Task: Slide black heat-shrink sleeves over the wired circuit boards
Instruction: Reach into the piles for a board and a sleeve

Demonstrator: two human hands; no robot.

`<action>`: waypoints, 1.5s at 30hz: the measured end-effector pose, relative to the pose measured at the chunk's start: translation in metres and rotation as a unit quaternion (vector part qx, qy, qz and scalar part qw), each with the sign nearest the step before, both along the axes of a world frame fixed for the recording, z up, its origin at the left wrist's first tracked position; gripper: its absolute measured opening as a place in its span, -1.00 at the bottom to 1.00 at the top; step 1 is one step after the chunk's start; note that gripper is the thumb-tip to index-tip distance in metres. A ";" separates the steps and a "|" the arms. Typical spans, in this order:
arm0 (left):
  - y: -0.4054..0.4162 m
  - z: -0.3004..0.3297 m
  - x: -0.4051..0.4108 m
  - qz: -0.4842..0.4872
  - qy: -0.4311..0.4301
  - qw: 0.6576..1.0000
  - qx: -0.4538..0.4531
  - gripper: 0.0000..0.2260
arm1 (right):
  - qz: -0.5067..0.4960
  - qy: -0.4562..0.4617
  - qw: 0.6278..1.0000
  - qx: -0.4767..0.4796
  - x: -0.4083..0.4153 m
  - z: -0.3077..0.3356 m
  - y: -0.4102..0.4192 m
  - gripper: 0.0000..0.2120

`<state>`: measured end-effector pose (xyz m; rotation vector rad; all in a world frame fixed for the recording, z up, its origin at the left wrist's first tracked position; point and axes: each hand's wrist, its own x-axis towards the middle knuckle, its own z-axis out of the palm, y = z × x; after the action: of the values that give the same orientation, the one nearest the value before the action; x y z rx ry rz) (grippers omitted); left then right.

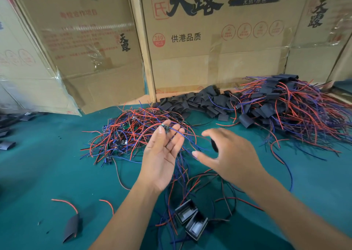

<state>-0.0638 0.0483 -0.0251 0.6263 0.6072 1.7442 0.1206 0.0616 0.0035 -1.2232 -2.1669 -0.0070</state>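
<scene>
My left hand (162, 158) is raised palm up and pinches a small wired circuit board (166, 128) at its fingertips; the board's blue and red wires trail down to the right. My right hand (230, 154), blurred, hovers just right of it with a black heat-shrink sleeve (214, 145) tucked between thumb and fingers. A tangle of bare wired boards (129, 133) lies behind my left hand. Loose empty sleeves (200, 103) are heaped at the back. Sleeved boards with red and blue wires (297, 107) are piled at the right.
The green mat (47, 173) covers the table. Cardboard boxes (209, 50) wall off the back. Two black housings (190, 220) with wires lie near my forearms. One sleeved piece (71, 228) lies at the front left, and more sleeves (7, 145) lie at the left edge.
</scene>
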 end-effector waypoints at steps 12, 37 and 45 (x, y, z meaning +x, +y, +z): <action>-0.003 0.004 0.006 0.013 0.024 0.999 -0.017 -0.75 | 0.094 0.107 0.982 -0.121 0.012 -0.015 0.014 -0.88; -0.001 0.005 0.000 0.061 0.009 0.997 -0.046 -0.74 | 0.139 0.057 0.974 -0.168 0.024 -0.017 0.017 -0.78; -0.021 0.007 -0.038 0.257 0.428 0.819 -0.282 -0.79 | 0.131 -0.033 0.968 -0.214 0.027 -0.023 0.021 -0.70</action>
<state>-0.1019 0.0276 -0.0178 0.8519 1.9997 1.5479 0.1480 0.0821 -0.0192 -1.1588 -2.4533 0.5645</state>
